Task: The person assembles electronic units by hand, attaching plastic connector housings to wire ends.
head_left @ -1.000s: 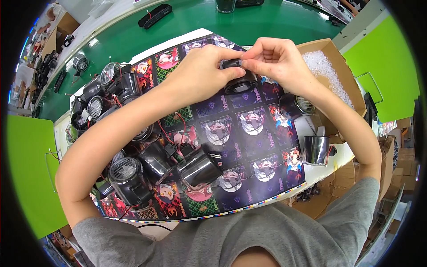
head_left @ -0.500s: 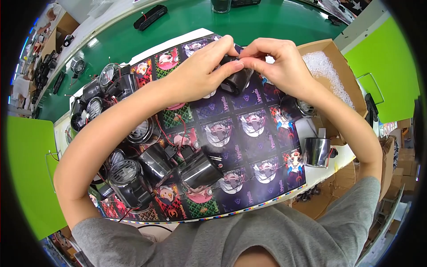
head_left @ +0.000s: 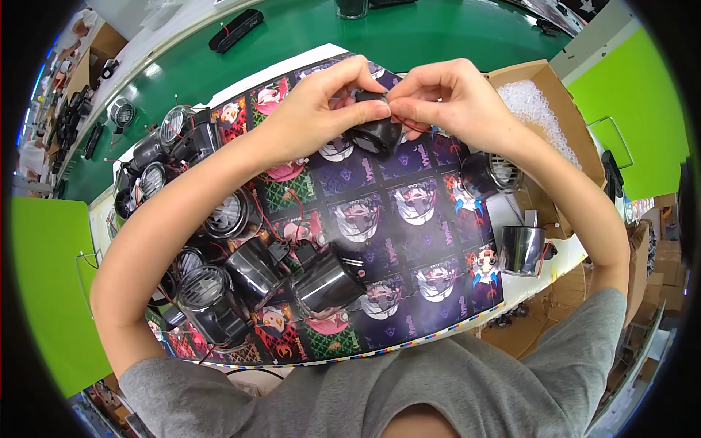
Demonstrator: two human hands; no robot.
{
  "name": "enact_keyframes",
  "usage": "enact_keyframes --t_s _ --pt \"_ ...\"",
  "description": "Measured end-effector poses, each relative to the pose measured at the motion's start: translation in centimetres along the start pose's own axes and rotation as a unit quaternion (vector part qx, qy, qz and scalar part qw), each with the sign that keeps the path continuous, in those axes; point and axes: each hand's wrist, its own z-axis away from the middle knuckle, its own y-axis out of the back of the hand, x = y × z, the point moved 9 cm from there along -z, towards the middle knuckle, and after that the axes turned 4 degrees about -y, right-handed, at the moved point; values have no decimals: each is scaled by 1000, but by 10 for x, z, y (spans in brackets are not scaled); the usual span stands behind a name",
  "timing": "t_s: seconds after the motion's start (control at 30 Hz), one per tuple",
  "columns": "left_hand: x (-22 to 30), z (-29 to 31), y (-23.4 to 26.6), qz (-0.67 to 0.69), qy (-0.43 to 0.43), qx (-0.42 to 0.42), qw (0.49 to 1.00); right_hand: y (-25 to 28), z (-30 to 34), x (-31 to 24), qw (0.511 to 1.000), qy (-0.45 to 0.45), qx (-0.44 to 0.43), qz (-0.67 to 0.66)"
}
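Observation:
My left hand (head_left: 336,102) grips a black cylindrical plastic housing (head_left: 377,136) over the far part of a printed sheet (head_left: 380,252). Thumb and fingers of my right hand (head_left: 449,102) are pinched together at the housing's upper end, on a thin red wire (head_left: 409,125) that runs out beneath them. The exact spot where the fingertips meet is partly hidden. Nearest my right wrist, another black housing with a slotted grille (head_left: 504,172) lies on its side. Below my left forearm, several similar black housings (head_left: 328,281) with red wires lie on the sheet.
An open cardboard box (head_left: 595,157) of clear plastic pieces (head_left: 537,117) stands on the right. Near it is an upright black housing (head_left: 522,248). More grilled housings (head_left: 175,125) crowd the left. Beyond runs a green surface (head_left: 299,36) carrying a long black part (head_left: 236,31).
My right fingers have shifted slightly and the red wire now shows below them. The held housing has tilted and moved slightly left. Parts on the green surface have slid left.

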Motion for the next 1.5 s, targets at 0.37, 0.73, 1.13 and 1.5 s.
enact_keyframes --t_s 0.37,0.73,1.13,1.5 --pt "6 3 3 -46 7 26 999 -10 16 -51 889 295 55 345" --pt "22 5 2 -106 -32 25 994 -25 13 -61 840 327 83 425" --pt "32 10 -1 -187 -93 24 978 -13 -3 -35 945 176 63 268" --pt "-8 14 11 25 101 75 992 -8 -19 -10 986 59 54 148"
